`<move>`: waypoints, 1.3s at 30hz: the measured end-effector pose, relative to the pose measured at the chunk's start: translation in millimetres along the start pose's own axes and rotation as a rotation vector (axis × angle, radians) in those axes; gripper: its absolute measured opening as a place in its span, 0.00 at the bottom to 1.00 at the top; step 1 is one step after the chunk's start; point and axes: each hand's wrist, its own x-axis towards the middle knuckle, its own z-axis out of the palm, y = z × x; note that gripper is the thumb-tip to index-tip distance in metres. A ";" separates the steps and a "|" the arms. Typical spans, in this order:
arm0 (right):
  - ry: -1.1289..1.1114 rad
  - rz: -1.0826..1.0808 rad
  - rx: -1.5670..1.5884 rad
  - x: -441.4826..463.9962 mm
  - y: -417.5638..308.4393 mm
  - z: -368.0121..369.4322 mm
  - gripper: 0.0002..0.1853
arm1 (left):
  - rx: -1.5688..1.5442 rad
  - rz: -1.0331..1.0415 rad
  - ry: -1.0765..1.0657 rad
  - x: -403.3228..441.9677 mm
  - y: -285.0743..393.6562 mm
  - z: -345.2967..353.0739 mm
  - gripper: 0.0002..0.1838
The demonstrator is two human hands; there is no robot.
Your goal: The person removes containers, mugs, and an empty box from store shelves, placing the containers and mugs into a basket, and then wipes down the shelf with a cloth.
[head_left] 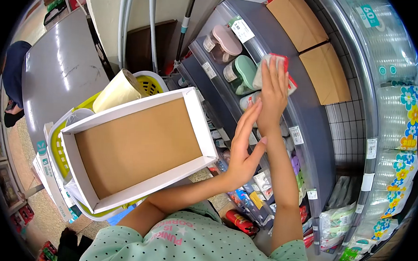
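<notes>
My right hand (273, 93) reaches up to the shelf edge, its fingers stretched out flat over a white and red packet (289, 78). Lower and to the left, my left hand (245, 150) has its fingers extended and holds nothing; its fingertips are close to my right wrist, beside a white item (249, 100) on the lower shelf. Left of the packet stand a container with a green lid (245, 69) and one with a pink lid (227, 40). An empty white box with a brown inside (138, 148) rests on a yellow-green basket (59, 142), left of my left hand.
A cream roll (119, 91) stands in the basket. Brown cartons (326, 72) sit on the upper shelf (307, 130). Stacked clear plastic cups (392, 110) line the far right. At the left is a grey surface (62, 68), with a person's leg (15, 70) behind it.
</notes>
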 end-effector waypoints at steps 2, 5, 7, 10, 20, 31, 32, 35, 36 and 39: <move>0.034 -0.037 -0.038 15.6 0.6 20.9 0.34 | 0.003 0.002 0.003 -0.1 0.4 -1.1 0.37; 0.039 -0.048 -0.034 38.0 -3.9 33.6 0.33 | 0.030 0.007 0.010 -0.3 -0.7 -3.1 0.37; 0.056 -0.031 0.036 48.9 -5.5 34.2 0.34 | 0.022 0.005 0.016 -0.5 -0.5 -2.5 0.37; 0.182 -0.006 0.138 54.8 0.0 9.7 0.33 | 0.034 -0.001 0.021 0.7 -9.9 1.9 0.38; -0.216 -0.571 0.035 74.0 30.2 -18.2 0.27 | 0.681 0.065 -0.190 20.5 -58.3 35.9 0.46; -0.344 -0.845 0.071 129.2 39.0 1.9 0.17 | 0.728 0.069 -0.240 27.5 -71.2 52.6 0.49; -0.338 -0.856 0.071 133.8 38.3 6.1 0.18 | 0.732 0.077 -0.236 27.2 -71.8 52.6 0.49; -0.312 -0.878 0.075 148.1 34.8 19.0 0.19 | 0.736 0.084 -0.226 27.2 -73.3 52.2 0.50; -0.302 -0.883 0.077 153.1 33.3 23.4 0.20 | 0.741 0.086 -0.226 27.3 -73.8 52.0 0.50; -0.285 -0.894 0.068 169.9 27.7 36.4 0.21 | 0.744 0.089 -0.213 26.8 -75.4 52.6 0.51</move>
